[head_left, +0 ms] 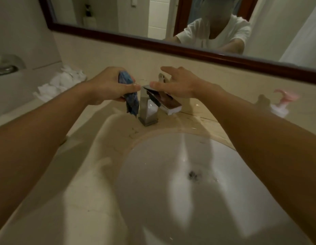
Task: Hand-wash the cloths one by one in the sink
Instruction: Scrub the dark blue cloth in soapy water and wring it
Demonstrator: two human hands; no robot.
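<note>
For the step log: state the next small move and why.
Probably press the right hand onto the faucet lever to start water: that hand is open over it, no stream shows, and the left hand grips the bunched blue cloth beside it.

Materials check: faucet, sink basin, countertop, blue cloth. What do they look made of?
Faucet: polished chrome-look metal; mirror reflections on its square body.
Sink basin: likely glazed white ceramic; glossy highlights.
Countertop: beige polished stone or imitation; faint veining, sheen.
Blue cloth: soft fabric, weave unreadable; crumpled, hanging limp from the left hand.
</note>
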